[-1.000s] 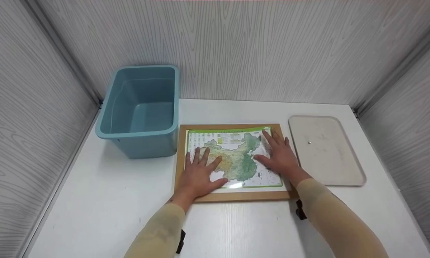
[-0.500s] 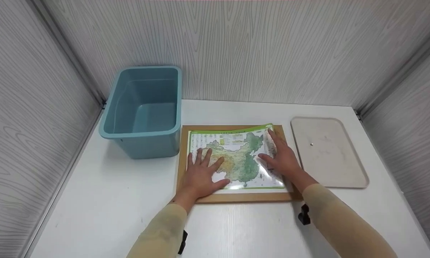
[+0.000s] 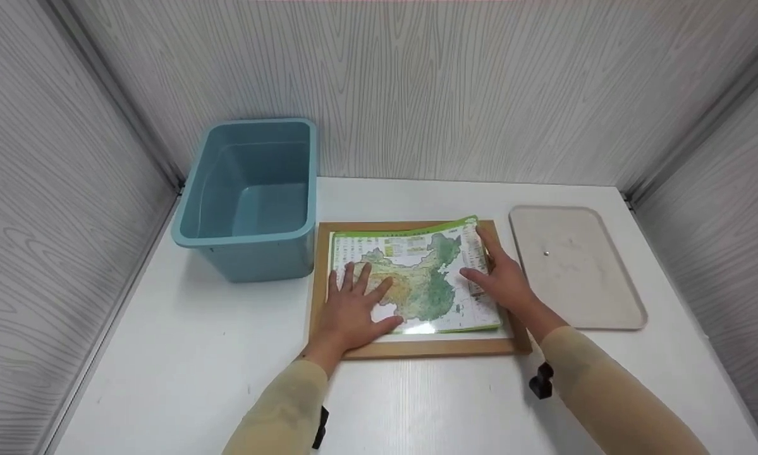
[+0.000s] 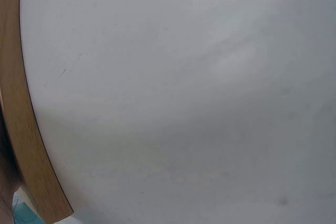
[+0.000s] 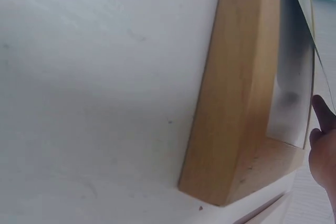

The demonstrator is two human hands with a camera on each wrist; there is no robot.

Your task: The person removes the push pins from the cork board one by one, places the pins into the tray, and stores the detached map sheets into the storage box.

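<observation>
A white table (image 3: 183, 354) was enclosed by grey wood-grain walls (image 3: 467, 88). At its far left, a blue plastic bin (image 3: 249, 196) was set just beside a wooden board (image 3: 416, 347), and a beige tray (image 3: 574, 265) was laid flat near the board's right edge. A laminated map sheet (image 3: 416, 278) was spread across the board, within its wooden border; its right edge was raised off the board, as was seen in the right wrist view (image 5: 302, 51). The left hand (image 3: 353, 309) was laid flat on the sheet's left part, fingers straight and spread, nothing grasped. The right hand (image 3: 505, 278) was placed at the sheet's right edge, which was pinched between thumb above and fingers beneath.
</observation>
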